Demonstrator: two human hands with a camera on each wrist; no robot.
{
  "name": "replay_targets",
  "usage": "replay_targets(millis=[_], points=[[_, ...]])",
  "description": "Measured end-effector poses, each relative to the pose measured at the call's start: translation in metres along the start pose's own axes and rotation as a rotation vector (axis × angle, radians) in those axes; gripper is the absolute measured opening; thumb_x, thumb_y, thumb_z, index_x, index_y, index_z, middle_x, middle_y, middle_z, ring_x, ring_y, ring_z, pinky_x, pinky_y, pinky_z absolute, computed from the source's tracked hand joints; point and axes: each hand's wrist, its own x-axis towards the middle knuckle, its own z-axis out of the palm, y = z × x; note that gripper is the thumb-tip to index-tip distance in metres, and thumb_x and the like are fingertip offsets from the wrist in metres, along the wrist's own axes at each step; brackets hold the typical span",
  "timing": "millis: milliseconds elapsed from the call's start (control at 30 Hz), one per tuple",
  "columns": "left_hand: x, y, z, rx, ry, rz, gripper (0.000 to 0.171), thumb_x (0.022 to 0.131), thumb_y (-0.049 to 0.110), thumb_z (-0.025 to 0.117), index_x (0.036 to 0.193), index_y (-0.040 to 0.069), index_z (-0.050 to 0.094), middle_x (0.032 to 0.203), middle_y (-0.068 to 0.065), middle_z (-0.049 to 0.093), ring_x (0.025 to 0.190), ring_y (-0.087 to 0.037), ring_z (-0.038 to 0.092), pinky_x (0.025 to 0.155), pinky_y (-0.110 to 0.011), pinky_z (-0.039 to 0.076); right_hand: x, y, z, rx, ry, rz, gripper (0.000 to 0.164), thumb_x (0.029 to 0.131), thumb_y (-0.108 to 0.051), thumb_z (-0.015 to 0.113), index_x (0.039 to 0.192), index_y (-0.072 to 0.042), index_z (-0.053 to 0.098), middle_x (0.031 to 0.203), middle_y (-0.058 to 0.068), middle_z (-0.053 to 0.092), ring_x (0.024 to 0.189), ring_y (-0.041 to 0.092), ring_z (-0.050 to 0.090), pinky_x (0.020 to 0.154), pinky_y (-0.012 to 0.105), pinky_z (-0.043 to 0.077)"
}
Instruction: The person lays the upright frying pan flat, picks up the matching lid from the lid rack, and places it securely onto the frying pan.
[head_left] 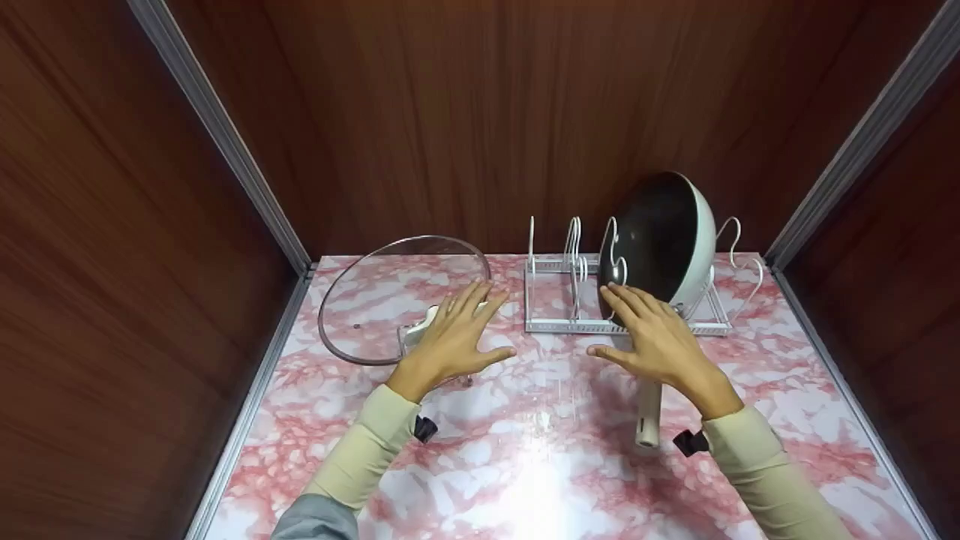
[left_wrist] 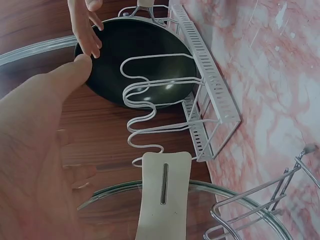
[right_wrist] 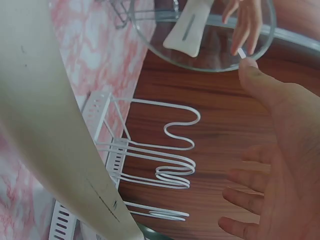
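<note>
My left hand (head_left: 454, 334) is held with fingers spread and holds nothing. In the head view it lies in front of a glass lid (head_left: 367, 300), partly covering the lid's cream handle (left_wrist: 165, 200). A metal wire stand (left_wrist: 280, 192) shows at the lid in the left wrist view. My right hand (head_left: 660, 341), its fingers extended and grasping nothing, overlaps the frying pan (head_left: 667, 232) in the head view. That pan is dark inside and pale outside, and stands on edge in a white wire rack (head_left: 626, 326). Its cream handle (head_left: 649, 416) points toward me; whether the hand touches it, I cannot tell.
White wire loops (head_left: 574, 247) rise from the rack left of the pan, and more (head_left: 750, 270) from its right end. Wood-grain panels (head_left: 450, 120) with metal edge strips (head_left: 225, 135) enclose the pink-and-white marbled tabletop (head_left: 480, 457) at the back and both sides.
</note>
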Motion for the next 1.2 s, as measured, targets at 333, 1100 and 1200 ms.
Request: replay_targets(millis=[333, 1100, 1200], points=[[0.004, 0.004, 0.003, -0.012, 0.077, 0.045, 0.08, 0.102, 0.058, 0.061, 0.167, 0.02, 0.034, 0.168, -0.011, 0.041, 0.161, -0.033, 0.032, 0.127, -0.06, 0.032, 0.001, -0.001, 0.001, 0.033, 0.062, 0.021, 0.088, 0.089, -0.059, 0.079, 0.155, -0.008, 0.052, 0.153, 0.015, 0.059, 0.135, 0.041, 0.056, 0.109, 0.061, 0.048], [0.012, 0.018, 0.019, -0.121, 0.166, 0.036, 0.071, 0.103, 0.05, 0.066, 0.163, 0.021, 0.042, 0.157, -0.006, 0.056, 0.147, -0.027, 0.053, 0.119, -0.052, 0.045, -0.004, -0.003, 0.003, 0.066, 0.114, 0.054, 0.075, 0.09, -0.048, 0.082, 0.146, -0.004, 0.059, 0.142, 0.017, 0.064, 0.123, 0.04, 0.061, 0.1, 0.06, 0.053], [0.013, 0.021, 0.022, -0.144, 0.159, 0.025, 0.071, 0.103, 0.05, 0.066, 0.163, 0.022, 0.041, 0.158, -0.006, 0.056, 0.148, -0.027, 0.051, 0.123, -0.051, 0.042, -0.005, -0.003, 0.003, 0.079, 0.107, 0.073, 0.074, 0.091, -0.047, 0.082, 0.147, -0.005, 0.059, 0.142, 0.017, 0.064, 0.124, 0.04, 0.061, 0.1, 0.06, 0.052]])
